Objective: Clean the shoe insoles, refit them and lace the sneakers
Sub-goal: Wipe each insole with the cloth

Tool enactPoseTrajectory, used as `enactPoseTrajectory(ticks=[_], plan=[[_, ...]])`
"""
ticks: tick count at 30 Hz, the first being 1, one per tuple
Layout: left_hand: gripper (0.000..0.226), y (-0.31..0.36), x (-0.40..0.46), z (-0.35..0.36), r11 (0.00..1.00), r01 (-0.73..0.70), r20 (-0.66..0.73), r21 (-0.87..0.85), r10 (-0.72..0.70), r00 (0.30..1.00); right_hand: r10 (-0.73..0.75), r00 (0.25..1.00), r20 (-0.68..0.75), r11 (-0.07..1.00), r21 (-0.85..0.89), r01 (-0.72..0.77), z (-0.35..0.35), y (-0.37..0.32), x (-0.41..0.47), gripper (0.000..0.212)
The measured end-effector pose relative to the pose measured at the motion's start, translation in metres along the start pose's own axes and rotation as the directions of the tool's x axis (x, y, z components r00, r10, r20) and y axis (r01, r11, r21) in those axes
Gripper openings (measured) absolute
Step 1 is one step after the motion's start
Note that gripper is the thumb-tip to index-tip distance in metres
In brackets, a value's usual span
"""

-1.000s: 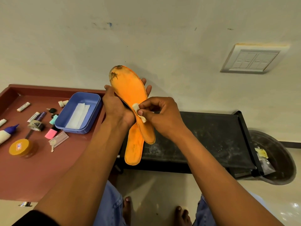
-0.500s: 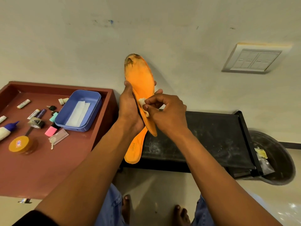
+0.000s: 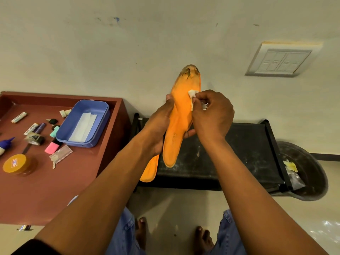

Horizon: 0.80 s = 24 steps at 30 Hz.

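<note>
While our left hand [image 3: 160, 124] grips 2 insoles [image 3: 181, 115], our right hand [image 3: 211, 113] pinches the wipe [image 3: 192, 95]; we should rub firmly toward the stained tip.

Bare forearms, black sleeve [image 3: 31, 248], blue denim trousers [image 3: 125, 234], bare feet [image 3: 140, 230]

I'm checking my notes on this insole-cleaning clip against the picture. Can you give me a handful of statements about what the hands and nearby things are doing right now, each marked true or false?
1. The right hand pinches a small white wipe against the orange insole. True.
2. The left hand hangs empty. False: it grips the insole, with a second orange insole showing below it.
3. The dark stain sits at the insole's top end. True.
4. The blue tray holds a sneaker. False: it holds white sheets.
5. The wipe is on the stain. False: it is below it.
</note>
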<state>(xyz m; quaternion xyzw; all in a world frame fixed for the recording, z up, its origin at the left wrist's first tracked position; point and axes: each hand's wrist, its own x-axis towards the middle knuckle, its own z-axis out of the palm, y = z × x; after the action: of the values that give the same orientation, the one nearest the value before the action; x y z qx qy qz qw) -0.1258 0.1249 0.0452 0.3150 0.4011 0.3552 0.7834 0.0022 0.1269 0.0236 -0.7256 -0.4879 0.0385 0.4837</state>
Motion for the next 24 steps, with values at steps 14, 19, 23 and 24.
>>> enactPoseTrajectory(ticks=[14,19,23,24], plan=[[0.073,0.022,0.014,-0.032,0.98,-0.097,-0.118,-0.175,0.077,0.99,-0.133,0.83,0.541,0.967,0.254,-0.01,0.007,-0.024,-0.021,0.01],[0.076,0.026,0.015,-0.051,0.929,-0.111,-0.019,-0.352,0.112,0.994,-0.234,0.744,0.626,0.938,0.348,0.002,0.001,-0.033,-0.028,0.009],[0.071,0.023,0.014,-0.047,0.906,-0.145,-0.042,-0.399,0.14,0.989,-0.219,0.778,0.589,0.948,0.319,0.025,0.001,-0.035,-0.031,0.008],[0.073,0.022,0.015,-0.045,0.91,-0.15,-0.035,-0.385,0.148,0.988,-0.205,0.797,0.569,0.955,0.293,0.037,0.002,-0.035,-0.031,0.008]])
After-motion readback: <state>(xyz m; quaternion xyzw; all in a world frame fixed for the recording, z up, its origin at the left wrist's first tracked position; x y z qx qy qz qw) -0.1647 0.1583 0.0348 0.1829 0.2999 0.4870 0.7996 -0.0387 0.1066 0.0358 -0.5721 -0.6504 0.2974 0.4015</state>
